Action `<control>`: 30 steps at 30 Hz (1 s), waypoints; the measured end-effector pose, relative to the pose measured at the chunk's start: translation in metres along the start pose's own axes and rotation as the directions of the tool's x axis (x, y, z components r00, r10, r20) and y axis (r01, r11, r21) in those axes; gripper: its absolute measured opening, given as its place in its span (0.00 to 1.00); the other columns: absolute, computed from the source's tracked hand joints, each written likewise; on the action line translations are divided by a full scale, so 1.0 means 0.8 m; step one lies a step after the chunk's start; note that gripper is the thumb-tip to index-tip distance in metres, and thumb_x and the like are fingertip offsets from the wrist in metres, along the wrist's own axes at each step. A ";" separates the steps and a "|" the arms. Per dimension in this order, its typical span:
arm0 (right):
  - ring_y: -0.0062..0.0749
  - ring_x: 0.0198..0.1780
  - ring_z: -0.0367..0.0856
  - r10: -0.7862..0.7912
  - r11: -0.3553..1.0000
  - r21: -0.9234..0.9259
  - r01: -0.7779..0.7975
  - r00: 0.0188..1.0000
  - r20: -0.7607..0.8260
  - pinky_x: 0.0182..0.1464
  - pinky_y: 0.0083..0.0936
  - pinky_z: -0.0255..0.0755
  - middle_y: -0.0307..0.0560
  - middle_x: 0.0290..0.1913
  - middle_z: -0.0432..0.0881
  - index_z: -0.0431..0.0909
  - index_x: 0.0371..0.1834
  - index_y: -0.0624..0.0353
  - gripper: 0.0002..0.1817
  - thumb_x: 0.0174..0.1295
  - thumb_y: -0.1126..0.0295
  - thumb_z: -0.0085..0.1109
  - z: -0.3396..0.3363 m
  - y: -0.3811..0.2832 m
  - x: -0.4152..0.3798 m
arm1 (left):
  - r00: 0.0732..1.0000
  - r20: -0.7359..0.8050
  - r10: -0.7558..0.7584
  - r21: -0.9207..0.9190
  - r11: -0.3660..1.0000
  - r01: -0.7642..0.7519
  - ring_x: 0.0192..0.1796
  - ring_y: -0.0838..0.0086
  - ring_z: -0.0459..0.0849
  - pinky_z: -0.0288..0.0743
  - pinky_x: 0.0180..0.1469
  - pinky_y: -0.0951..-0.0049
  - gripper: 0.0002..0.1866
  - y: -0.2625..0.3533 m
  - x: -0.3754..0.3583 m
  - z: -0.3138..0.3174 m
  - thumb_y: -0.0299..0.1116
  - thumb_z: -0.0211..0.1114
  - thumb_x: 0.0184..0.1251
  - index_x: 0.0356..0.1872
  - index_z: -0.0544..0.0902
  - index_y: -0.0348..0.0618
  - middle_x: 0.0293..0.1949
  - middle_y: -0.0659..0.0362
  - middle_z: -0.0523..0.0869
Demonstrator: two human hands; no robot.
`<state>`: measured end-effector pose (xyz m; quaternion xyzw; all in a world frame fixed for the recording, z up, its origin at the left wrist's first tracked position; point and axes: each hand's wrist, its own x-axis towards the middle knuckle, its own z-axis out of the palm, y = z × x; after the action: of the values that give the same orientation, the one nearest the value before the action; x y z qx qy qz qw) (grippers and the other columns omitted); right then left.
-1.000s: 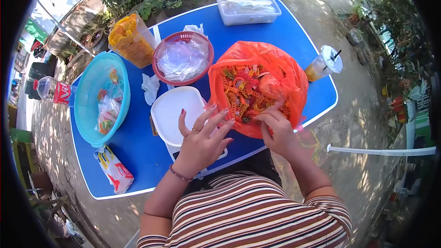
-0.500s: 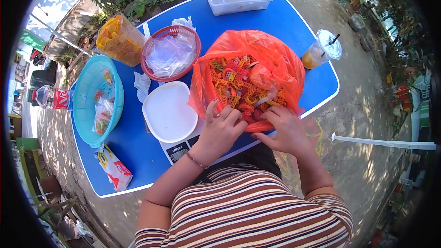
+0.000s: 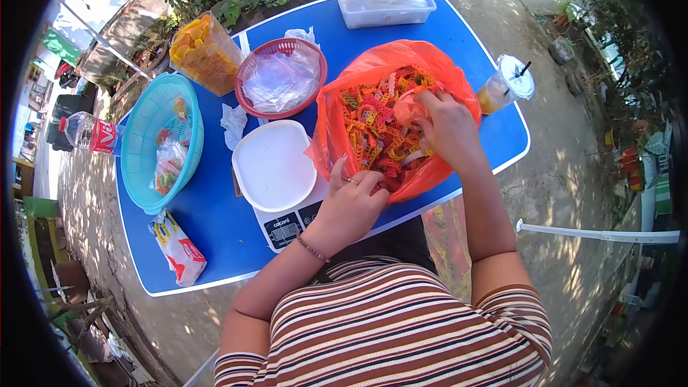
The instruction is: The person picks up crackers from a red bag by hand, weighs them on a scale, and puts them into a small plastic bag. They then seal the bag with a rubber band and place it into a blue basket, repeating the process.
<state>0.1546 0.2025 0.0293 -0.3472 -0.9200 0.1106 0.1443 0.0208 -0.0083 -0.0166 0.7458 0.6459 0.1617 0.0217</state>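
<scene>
An orange plastic bag [image 3: 437,61] lies wide on the table, full of colourful wheel-shaped and spiral snack pieces [image 3: 373,122]. My left hand [image 3: 351,201] grips the bag's near edge, its index finger raised. Inside the bag at the right, my right hand [image 3: 448,125] closes on a bunched piece of orange plastic [image 3: 410,107] over the snacks. Left of the bag, a white tray [image 3: 274,165] rests on a kitchen scale [image 3: 283,229].
A red basket [image 3: 320,75] holds clear plastic bags. A turquoise basket [image 3: 132,147] contains small filled packets. Around them are a tub of yellow chips [image 3: 206,54], a bottle [image 3: 93,134], a red-and-yellow packet [image 3: 179,251], a lidded plastic box [image 3: 383,1] and a drink cup [image 3: 502,89].
My right hand has moved from the bag's near edge up into the bag and taken hold of the bunched plastic. My left hand stays at the near rim. The view has shifted slightly.
</scene>
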 end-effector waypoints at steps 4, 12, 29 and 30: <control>0.59 0.46 0.86 -0.015 1.000 0.007 0.016 0.994 -0.108 0.49 0.48 0.80 0.59 0.45 0.84 0.80 0.50 0.59 0.13 0.63 0.71 0.67 0.012 -0.001 0.024 | 0.995 -0.099 0.021 -0.044 0.999 -0.025 0.60 0.69 0.83 0.46 0.78 0.40 0.14 -0.003 0.013 -0.007 0.48 0.70 0.65 0.40 0.88 0.50 0.50 0.60 0.85; 0.58 0.46 0.86 0.059 0.966 0.259 0.014 0.961 -0.270 0.46 0.48 0.79 0.58 0.44 0.83 0.78 0.45 0.62 0.07 0.66 0.75 0.63 0.020 -0.047 0.027 | 0.998 -0.037 0.057 -0.166 0.984 -0.063 0.69 0.54 0.77 0.59 0.76 0.46 0.28 -0.003 0.051 -0.007 0.58 0.68 0.67 0.56 0.85 0.45 0.63 0.51 0.82; 0.60 0.53 0.85 0.232 0.927 0.320 -0.196 0.969 -0.081 0.55 0.48 0.77 0.68 0.47 0.85 0.81 0.54 0.69 0.17 0.63 0.84 0.52 0.001 0.023 -0.031 | 0.995 -0.092 0.032 -0.182 0.982 -0.049 0.66 0.59 0.79 0.65 0.74 0.52 0.18 -0.038 0.059 -0.013 0.39 0.72 0.63 0.53 0.86 0.45 0.62 0.53 0.83; 0.60 0.54 0.84 0.253 0.930 0.307 -0.203 0.958 -0.132 0.55 0.48 0.76 0.69 0.48 0.84 0.81 0.53 0.69 0.16 0.63 0.84 0.52 0.000 0.027 -0.033 | 0.994 -0.101 0.042 -0.170 0.984 -0.059 0.67 0.59 0.79 0.64 0.75 0.52 0.19 -0.037 0.064 -0.014 0.40 0.72 0.63 0.53 0.86 0.45 0.62 0.54 0.82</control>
<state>0.1868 0.2002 0.0180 -0.4352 -0.8314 0.2305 0.2575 -0.0047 0.0444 -0.0021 0.7485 0.6106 0.2536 0.0510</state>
